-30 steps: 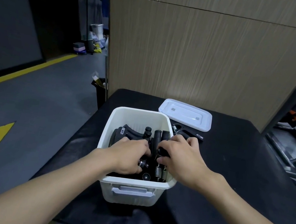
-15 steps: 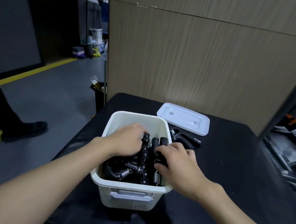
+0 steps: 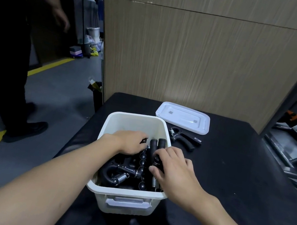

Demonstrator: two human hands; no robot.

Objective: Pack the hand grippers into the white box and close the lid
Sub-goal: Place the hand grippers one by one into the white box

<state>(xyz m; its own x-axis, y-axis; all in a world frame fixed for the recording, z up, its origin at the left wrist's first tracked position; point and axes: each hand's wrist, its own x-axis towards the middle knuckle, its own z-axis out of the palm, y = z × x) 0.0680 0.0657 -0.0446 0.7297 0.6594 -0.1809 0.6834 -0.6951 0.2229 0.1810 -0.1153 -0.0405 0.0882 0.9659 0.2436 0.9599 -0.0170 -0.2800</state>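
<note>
Hand grippers (image 3: pixel 124 171) fill white box (image 3: pixel 135 119) below its rim; far end free. Right hand (image 3: pixel 175 172) grip curls round upright handles (image 3: pixel 154 148); left hand (image 3: pixel 129 142) grip: cannot tell.

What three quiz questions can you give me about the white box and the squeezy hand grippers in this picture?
1. True or false: the lid is on the white box.
2. Where is the loose hand gripper? A on the table next to the lid; B on the floor; C on top of the lid.
3. What do the left hand and right hand reach into, where the packed hand grippers lie?
Key: 1 false; 2 A; 3 the white box.
</note>
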